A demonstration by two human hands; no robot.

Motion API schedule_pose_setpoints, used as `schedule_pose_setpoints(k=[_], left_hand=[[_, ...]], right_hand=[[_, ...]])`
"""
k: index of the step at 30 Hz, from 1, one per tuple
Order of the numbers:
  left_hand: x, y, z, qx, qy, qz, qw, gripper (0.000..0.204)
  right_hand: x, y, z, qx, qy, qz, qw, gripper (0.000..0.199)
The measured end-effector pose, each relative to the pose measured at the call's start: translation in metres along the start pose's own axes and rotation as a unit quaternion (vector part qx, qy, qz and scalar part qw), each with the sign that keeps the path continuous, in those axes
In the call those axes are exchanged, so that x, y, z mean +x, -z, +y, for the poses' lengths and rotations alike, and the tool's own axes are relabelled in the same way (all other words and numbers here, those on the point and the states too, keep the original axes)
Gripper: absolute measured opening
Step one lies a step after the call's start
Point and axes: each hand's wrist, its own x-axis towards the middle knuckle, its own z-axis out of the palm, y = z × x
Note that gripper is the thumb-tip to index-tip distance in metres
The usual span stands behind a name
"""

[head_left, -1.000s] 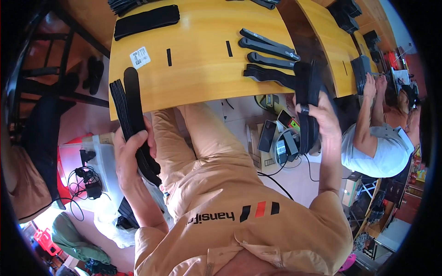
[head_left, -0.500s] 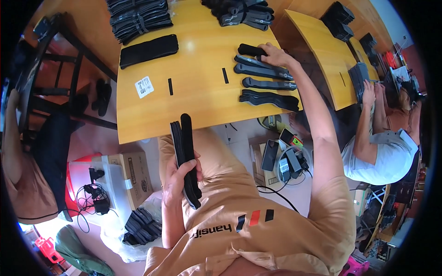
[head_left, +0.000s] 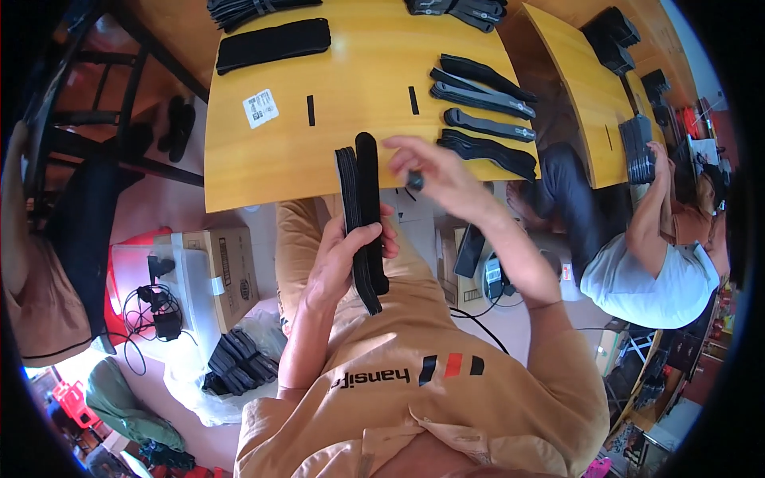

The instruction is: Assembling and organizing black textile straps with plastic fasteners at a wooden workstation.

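My left hand (head_left: 339,247) is closed around a bundle of flat black fabric strips (head_left: 366,215), held upright just off the table's near edge. One round-ended strip stands at the bundle's right side. To the right of the bundle, my right hand (head_left: 438,179) is smeared by motion, its index finger pointing left. A small dark thing (head_left: 415,180) shows at its fingers, too blurred to name. Black and grey strips (head_left: 482,97) lie in several groups along the right side of the yellow table (head_left: 271,167), with a black group (head_left: 488,153) nearest me.
A flat black piece (head_left: 273,46) and a white label (head_left: 260,108) lie on the table's left half. Strapped stacks (head_left: 458,11) stand at its far edge. Below left are a cardboard box (head_left: 231,271) and bagged strips (head_left: 239,362). A co-worker (head_left: 653,271) sits at right.
My right hand has left the far strip group and come back toward the bundle. My left hand has raised the bundle. The view has shifted, so the table sits higher in the picture.
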Motion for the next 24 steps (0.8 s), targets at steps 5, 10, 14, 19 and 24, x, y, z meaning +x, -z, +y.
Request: schedule_pose_setpoints(k=[5, 10, 14, 19, 24], left_hand=[[-0.001, 0.002, -0.011, 0.025, 0.032, 0.005, 0.999, 0.027], [-0.001, -0.003, -0.015, 0.118, -0.045, 0.031, 0.992, 0.033], [-0.003, -0.01, -0.004, 0.04, 0.036, -0.085, 0.995, 0.039], [-0.01, -0.006, -0.004, 0.015, 0.049, -0.171, 0.984, 0.041], [-0.018, 0.026, 0.013, 0.075, -0.025, 0.094, 0.992, 0.023]], right_hand=[[0.002, -0.053, 0.004, 0.144, -0.144, 0.029, 0.979, 0.04], [-0.01, -0.064, -0.014, 0.238, -0.142, 0.148, 0.949, 0.021], [-0.028, -0.054, -0.027, 0.218, -0.108, 0.181, 0.953, 0.019], [-0.041, -0.048, -0.032, 0.144, -0.098, 0.154, 0.973, 0.016], [-0.058, 0.005, -0.023, 0.12, -0.11, 0.313, 0.936, 0.02]])
